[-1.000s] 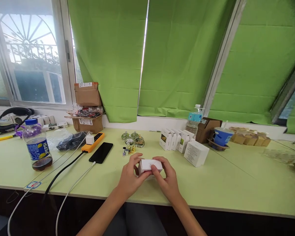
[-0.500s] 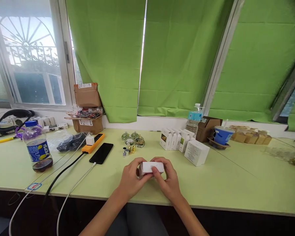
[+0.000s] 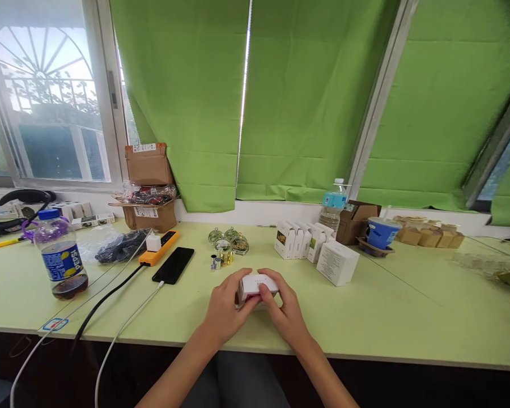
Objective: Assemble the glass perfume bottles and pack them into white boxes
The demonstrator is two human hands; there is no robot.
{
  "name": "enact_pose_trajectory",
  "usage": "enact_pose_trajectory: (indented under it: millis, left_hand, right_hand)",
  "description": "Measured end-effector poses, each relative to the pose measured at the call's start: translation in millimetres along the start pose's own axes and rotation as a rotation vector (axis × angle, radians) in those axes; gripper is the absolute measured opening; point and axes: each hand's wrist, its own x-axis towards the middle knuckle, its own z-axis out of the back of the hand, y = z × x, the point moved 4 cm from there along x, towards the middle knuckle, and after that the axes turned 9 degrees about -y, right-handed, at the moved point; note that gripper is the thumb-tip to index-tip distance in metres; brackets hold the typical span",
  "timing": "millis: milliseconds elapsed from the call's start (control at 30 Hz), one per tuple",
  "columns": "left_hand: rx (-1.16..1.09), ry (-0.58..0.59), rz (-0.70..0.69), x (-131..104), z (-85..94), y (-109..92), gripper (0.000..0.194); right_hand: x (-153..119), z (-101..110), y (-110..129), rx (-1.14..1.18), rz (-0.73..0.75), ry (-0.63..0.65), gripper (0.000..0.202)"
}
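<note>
Between my two hands is a small white box (image 3: pixel 251 281) with faint printing on its upper face, held just over the near part of the table. My left hand (image 3: pixel 226 306) grips its left end, fingers curled behind and thumb on the near side. My right hand (image 3: pixel 285 309) clasps the right end, its thumb pressed on the printed face. Beyond the hands stand several small metallic caps (image 3: pixel 221 259) and, behind them, several round glass bottles (image 3: pixel 229 241). Right of these is a row of slim white boxes (image 3: pixel 295 240) beside a larger white box (image 3: pixel 337 263).
To the left are a phone (image 3: pixel 173 266), an orange power strip (image 3: pixel 165 246), trailing cables (image 3: pixel 123 323) and a Pepsi bottle (image 3: pixel 62 258). A cardboard box (image 3: pixel 149 218) stands near the window. At right are a water bottle (image 3: pixel 334 205), a blue cup (image 3: pixel 381 233) and brown cartons (image 3: pixel 429 235).
The white box in my hands has tilted slightly, showing more of its printed face. The whole view has shifted a little; the things on the table have not moved.
</note>
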Motion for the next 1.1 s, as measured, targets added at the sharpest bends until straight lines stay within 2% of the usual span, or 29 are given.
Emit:
enact_pose_trajectory:
  millis: [333, 567, 800, 1100]
  left_hand:
    - [0.016, 0.009, -0.005, -5, -3.1, 7, 0.041]
    - [0.019, 0.014, 0.003, -4, -3.1, 6, 0.038]
    - [0.018, 0.024, -0.027, -5, -3.5, 3, 0.041]
    - [-0.005, 0.032, -0.041, -4, -4.0, 2, 0.035]
  right_hand:
    - [1, 2, 15, 0.048, 0.126, -0.013, 0.032]
    - [2, 0, 14, 0.033, 0.113, 0.026, 0.03]
    - [0, 3, 13, 0.005, 0.171, -0.038, 0.029]
    - [0, 3, 14, 0.004, 0.18, -0.036, 0.025]
